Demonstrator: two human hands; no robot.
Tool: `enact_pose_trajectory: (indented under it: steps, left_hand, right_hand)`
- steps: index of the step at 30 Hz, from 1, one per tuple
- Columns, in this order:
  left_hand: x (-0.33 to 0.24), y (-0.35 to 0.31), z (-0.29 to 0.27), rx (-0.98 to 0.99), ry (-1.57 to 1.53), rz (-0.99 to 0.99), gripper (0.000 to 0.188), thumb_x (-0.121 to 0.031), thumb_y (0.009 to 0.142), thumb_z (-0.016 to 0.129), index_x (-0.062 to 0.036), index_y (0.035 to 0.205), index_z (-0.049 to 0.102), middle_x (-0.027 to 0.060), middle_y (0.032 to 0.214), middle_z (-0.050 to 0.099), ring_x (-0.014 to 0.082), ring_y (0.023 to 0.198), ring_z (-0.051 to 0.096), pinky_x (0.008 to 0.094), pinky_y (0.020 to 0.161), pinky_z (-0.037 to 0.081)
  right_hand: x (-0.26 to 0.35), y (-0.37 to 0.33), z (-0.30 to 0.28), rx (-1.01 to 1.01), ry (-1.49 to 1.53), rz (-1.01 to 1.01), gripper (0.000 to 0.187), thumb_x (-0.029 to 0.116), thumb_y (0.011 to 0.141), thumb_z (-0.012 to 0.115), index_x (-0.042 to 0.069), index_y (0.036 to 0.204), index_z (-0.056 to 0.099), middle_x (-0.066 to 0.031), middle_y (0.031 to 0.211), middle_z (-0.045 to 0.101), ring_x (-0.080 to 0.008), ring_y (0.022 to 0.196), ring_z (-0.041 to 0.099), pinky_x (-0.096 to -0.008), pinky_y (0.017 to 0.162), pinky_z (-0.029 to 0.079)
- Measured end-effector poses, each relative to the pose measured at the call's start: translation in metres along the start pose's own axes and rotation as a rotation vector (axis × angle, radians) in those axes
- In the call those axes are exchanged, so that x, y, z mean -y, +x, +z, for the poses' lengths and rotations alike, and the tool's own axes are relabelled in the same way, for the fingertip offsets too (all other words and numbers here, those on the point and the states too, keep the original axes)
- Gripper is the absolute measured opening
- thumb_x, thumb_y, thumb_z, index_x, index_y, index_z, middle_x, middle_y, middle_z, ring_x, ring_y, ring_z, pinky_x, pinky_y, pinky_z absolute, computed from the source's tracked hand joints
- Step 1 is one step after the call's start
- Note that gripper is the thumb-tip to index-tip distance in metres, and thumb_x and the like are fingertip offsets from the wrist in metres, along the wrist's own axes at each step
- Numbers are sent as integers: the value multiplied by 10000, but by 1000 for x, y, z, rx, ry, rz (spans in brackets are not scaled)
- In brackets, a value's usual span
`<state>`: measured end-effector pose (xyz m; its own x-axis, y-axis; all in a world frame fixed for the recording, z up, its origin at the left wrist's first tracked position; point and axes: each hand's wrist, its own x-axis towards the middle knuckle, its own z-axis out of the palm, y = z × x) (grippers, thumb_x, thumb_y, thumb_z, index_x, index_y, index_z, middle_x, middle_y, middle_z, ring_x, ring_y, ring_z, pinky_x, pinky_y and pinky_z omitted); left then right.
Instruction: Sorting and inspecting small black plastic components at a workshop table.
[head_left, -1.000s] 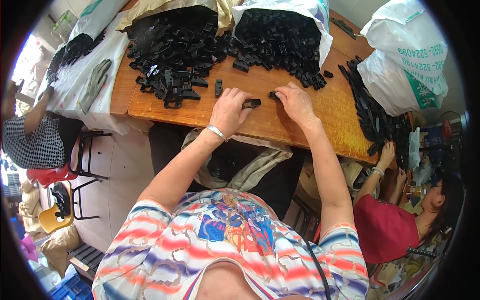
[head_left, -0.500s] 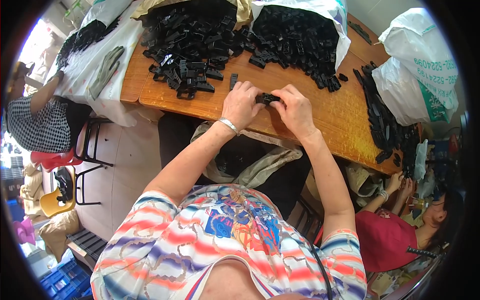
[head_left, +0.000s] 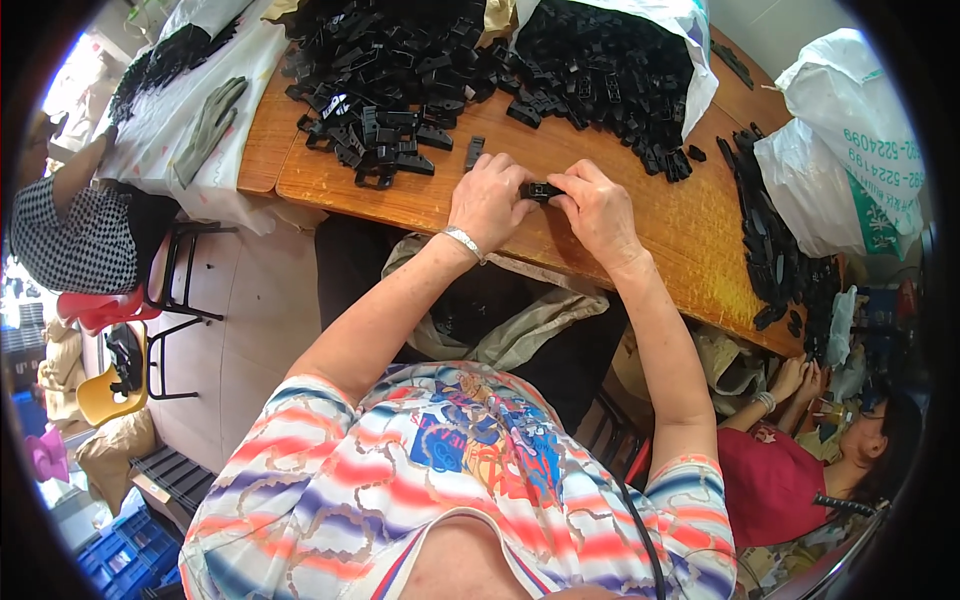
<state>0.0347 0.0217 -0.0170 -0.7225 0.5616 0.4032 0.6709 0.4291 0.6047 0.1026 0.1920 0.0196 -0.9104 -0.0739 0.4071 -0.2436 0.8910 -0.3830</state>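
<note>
Between my two hands, just above the table's near edge, is a small black plastic part [head_left: 541,191]. The fingers of my left hand [head_left: 488,203] are closed on its left end. At its other end, my right hand [head_left: 598,212] pinches it between thumb and fingers. Fingertips cover both ends, so its full shape is hidden. A single black piece [head_left: 474,153] lies on the wood just beyond my left hand. Farther off, a big heap of similar black plastic parts [head_left: 390,80] spreads over the table.
More black parts spill from a white sack [head_left: 703,100] at the back. Long black strips [head_left: 765,240] lie along the right side of the wooden table [head_left: 690,240], by white bags [head_left: 850,150]. An open cloth bag [head_left: 540,335] rests at my lap. Co-workers sit left and right.
My hands still hold the black part and have shifted slightly right in the picture. The view has tilted a little, moving the table items slightly.
</note>
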Motion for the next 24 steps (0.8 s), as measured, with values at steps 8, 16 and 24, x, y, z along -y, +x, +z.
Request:
enact_pose_trajectory:
  steps: [8, 16, 24]
  left_hand:
    - [6, 2, 4, -24, 7, 27, 251, -147, 726, 747, -73, 955, 676, 85, 924, 602, 303, 937, 555, 395, 810, 493]
    - [2, -5, -5, -9, -60, 59, 257, -80, 772, 650, -74, 1029, 639, 115, 997, 611, 337, 975, 560, 415, 844, 484]
    - [41, 24, -53, 27, 365, 417, 197, -67, 788, 637, -77, 984, 652, 90, 1103, 600, 286, 1052, 566, 365, 879, 516]
  right_hand:
    - [10, -4, 11, 94, -311, -118, 181, 99, 785, 676, -1, 936, 686, -104, 950, 572, -254, 829, 634, -356, 672, 560]
    - [11, -8, 26, 176, -498, -133, 119, 57, 776, 600, 0, 868, 649, -126, 980, 561, -255, 874, 640, -335, 697, 573]
    - [77, -86, 24, 235, -131, -38, 201, 150, 756, 738, 55, 870, 602, -136, 910, 576, -296, 767, 662, -397, 621, 550]
